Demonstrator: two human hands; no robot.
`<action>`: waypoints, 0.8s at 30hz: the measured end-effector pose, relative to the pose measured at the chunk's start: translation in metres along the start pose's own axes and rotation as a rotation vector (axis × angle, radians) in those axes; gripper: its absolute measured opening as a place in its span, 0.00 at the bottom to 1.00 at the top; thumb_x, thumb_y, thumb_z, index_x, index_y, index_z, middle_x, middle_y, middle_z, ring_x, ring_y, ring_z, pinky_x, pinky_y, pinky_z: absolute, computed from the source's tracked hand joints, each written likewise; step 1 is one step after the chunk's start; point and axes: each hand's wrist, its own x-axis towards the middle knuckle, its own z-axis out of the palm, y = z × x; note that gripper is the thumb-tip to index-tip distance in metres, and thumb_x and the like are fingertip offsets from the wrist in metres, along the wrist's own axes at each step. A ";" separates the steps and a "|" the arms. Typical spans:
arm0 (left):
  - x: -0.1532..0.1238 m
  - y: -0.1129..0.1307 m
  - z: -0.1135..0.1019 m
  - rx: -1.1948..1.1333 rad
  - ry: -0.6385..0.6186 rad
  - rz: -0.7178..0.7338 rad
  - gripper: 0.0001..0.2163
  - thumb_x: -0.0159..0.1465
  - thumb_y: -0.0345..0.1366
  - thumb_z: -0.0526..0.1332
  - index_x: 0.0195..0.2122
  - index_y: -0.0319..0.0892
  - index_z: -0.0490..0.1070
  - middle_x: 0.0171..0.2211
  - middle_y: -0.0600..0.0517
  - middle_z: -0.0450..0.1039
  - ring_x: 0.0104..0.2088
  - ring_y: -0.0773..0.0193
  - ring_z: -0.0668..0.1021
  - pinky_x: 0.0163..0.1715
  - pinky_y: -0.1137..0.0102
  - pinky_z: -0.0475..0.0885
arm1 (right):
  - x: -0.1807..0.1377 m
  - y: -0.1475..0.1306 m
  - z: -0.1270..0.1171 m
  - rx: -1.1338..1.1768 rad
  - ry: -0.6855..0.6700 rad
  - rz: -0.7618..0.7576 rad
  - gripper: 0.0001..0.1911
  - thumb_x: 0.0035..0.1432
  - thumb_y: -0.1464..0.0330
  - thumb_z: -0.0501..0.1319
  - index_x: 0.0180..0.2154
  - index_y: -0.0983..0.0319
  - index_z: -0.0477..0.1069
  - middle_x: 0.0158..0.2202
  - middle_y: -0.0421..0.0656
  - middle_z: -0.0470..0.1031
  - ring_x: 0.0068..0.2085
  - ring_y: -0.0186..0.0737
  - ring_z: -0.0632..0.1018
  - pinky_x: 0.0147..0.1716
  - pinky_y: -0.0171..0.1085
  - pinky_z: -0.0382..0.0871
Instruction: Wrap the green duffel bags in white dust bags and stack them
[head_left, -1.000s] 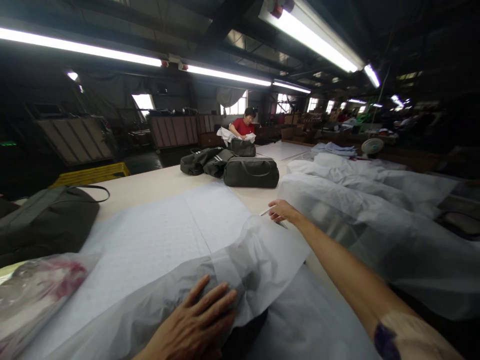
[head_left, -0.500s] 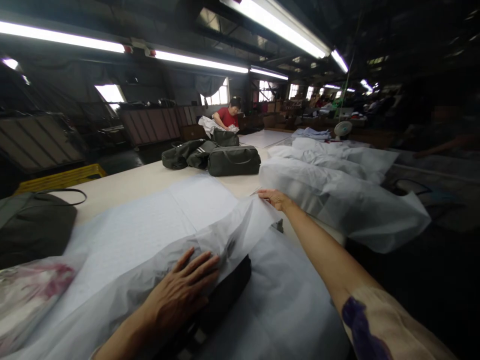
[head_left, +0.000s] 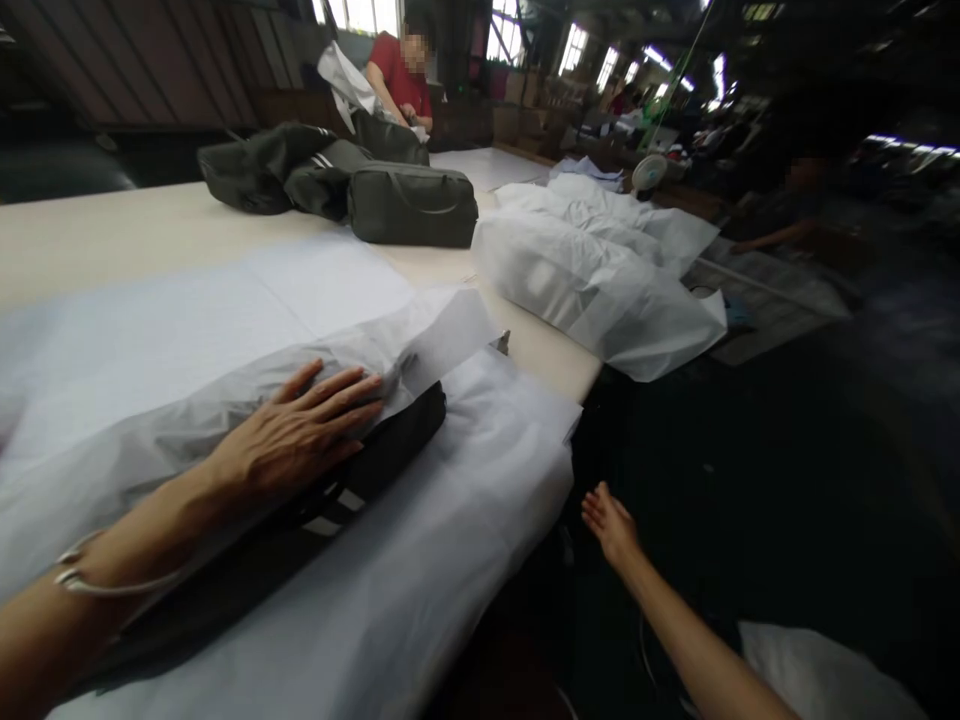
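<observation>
My left hand (head_left: 315, 420) lies flat, fingers stretched, on a translucent white plastic bag (head_left: 187, 410) near the table's front edge. Just below the hand a dark grey bag (head_left: 405, 430) with pale stripes shows, partly covered by the plastic. More white plastic sheeting (head_left: 480, 480) spreads beneath it and hangs over the table edge. My right hand (head_left: 611, 520) is in the air beyond the table's right edge, fingers loosely spread, touching nothing that I can see.
Dark grey bags (head_left: 412, 205) stand farther back on the cream table (head_left: 75, 235). Filled translucent plastic bags (head_left: 570, 260) lie along its right side. A person in red (head_left: 397, 75) handles white material at the far end. A small fan (head_left: 651, 172) stands behind.
My right hand has let go of the plastic's far corner and moved down and right, off the table. The left hand stays on the plastic. The view has turned right and downward.
</observation>
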 end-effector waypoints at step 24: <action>0.002 -0.002 0.007 0.205 0.010 0.108 0.23 0.73 0.45 0.40 0.63 0.41 0.60 0.70 0.52 0.47 0.70 0.58 0.48 0.66 0.48 0.40 | -0.046 0.204 -0.044 0.241 -0.497 0.439 0.23 0.38 0.59 0.77 0.38 0.53 0.75 0.46 0.40 0.78 0.53 0.45 0.73 0.51 0.46 0.64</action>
